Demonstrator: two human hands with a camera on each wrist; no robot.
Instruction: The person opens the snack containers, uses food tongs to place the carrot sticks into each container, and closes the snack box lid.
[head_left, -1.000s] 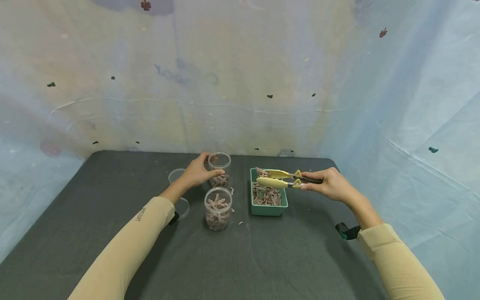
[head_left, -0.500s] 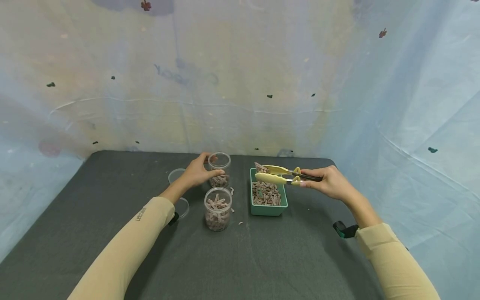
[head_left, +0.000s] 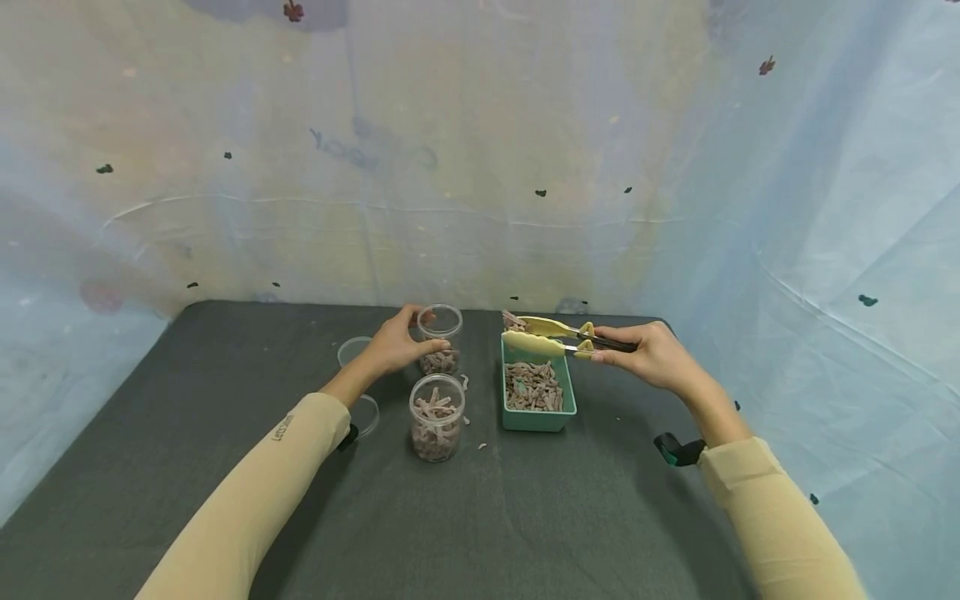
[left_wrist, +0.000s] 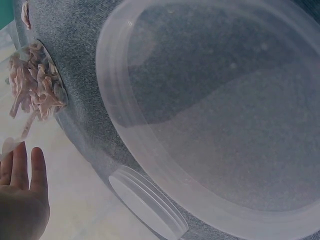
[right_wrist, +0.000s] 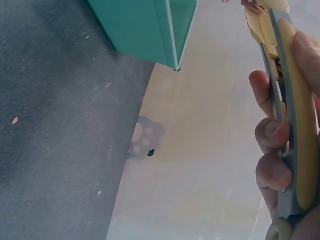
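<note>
A: Grip?
B: Right hand (head_left: 641,354) curled round tongs (head_left: 536,343), which pinch strips (head_left: 513,321) above far edge of tub (head_left: 537,421). Left hand (head_left: 393,346) holds far jar (head_left: 439,362), thumb in front, fingers behind.
A: Near jar (head_left: 434,432)?
B: Upright, untouched.

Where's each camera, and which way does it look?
Head: worn on the head, looking forward and down at clear plastic jars and a green rectangular plastic tub; cream sleeves, left hand and right hand show.
Left wrist: worn there, looking over clear round plastic lids; left hand shows at left.
Right wrist: worn there, looking past yellow-and-grey tongs; right hand shows.
Head and right wrist share the tub.
</note>
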